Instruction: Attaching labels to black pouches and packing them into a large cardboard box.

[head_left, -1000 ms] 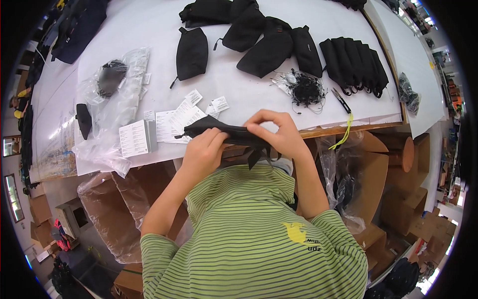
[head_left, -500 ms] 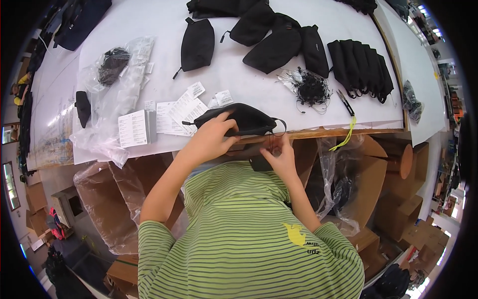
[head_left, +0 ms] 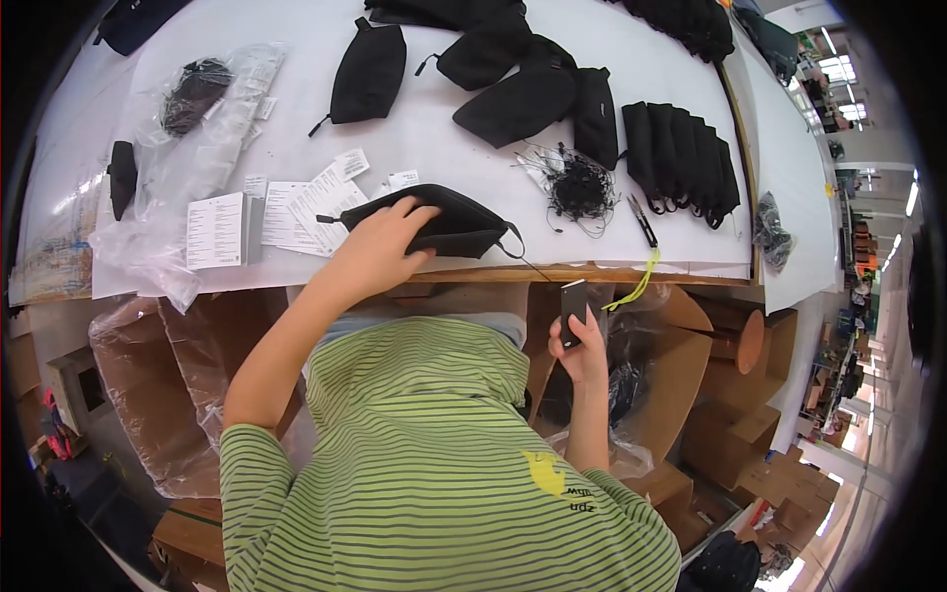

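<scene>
My left hand (head_left: 380, 249) grips a black zip pouch (head_left: 472, 227) at the table's front edge, its fingers over the open mouth and its thumb at the near side. A thin loop stands out from the pouch's right end. From there a dark string runs taut to a black rectangular hang tag (head_left: 573, 314). My right hand (head_left: 584, 353) pinches that tag upright, just off the table's edge. Left of the pouch lie loose white printed labels (head_left: 308, 214) and a stack of white cards (head_left: 219, 232).
Several black pouches (head_left: 518, 99) lie farther back, with a neat row of them (head_left: 681, 163) at right. Nearer are a tangle of black strings (head_left: 577, 187) and thread snips (head_left: 643, 223) with a yellow-green cord. Plastic bags (head_left: 212, 128) lie left; cardboard boxes (head_left: 671, 395) stand below the table.
My right hand has drawn the tag away from the pouch's end, to the right and downward, tightening the string. My left hand stays on the pouch. The whole view has shifted slightly.
</scene>
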`<control>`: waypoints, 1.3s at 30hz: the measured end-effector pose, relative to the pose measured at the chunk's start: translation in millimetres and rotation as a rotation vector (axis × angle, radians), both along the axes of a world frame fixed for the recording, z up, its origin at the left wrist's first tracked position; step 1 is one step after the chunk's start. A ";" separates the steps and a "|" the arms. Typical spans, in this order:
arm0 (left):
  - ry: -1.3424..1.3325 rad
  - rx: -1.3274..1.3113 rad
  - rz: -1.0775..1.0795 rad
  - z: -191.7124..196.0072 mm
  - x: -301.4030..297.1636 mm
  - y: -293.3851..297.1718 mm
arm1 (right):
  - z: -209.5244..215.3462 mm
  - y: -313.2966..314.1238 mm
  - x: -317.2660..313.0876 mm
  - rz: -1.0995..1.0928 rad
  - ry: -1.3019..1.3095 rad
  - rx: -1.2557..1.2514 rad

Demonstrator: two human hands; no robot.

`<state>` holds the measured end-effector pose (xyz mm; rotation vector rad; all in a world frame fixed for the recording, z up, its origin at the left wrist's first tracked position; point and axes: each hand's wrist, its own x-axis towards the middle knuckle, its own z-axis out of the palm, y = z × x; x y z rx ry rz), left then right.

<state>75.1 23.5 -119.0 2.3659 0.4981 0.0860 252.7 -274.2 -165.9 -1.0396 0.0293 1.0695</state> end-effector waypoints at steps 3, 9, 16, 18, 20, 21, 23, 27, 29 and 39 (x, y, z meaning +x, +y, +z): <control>-0.057 -0.002 0.044 -3.9 2.4 3.4 | 36.9 6.6 18.9 0.418 -0.266 -0.063; -0.132 0.185 0.031 -5.1 13.6 -0.6 | 42.6 43.2 73.0 -0.368 -0.546 -0.025; -0.235 0.400 -0.029 1.4 14.0 -21.4 | 14.0 138.8 59.2 -0.309 0.528 0.554; -0.258 0.372 -0.024 -6.3 14.6 -22.5 | -18.4 137.1 70.9 -0.236 0.335 0.602; -0.195 0.306 -0.035 -12.6 11.9 -23.2 | -25.1 140.2 71.2 -0.155 0.147 0.639; -0.197 0.300 -0.025 -14.1 10.2 -23.6 | -19.1 144.8 68.6 -0.406 0.057 0.322; -0.182 0.301 -0.010 -15.5 7.5 -22.7 | -7.0 153.6 64.6 -0.698 -0.006 -0.088; -0.154 0.305 -0.012 -13.9 6.5 -21.7 | -10.4 148.5 66.2 -0.689 -0.142 -0.103; -0.170 0.307 -0.013 -13.8 5.7 -22.0 | -14.5 146.7 68.6 -0.721 -0.212 -0.027; -0.152 0.224 0.056 8.6 0.4 -26.2 | -20.9 143.8 64.8 -0.757 -0.124 -0.087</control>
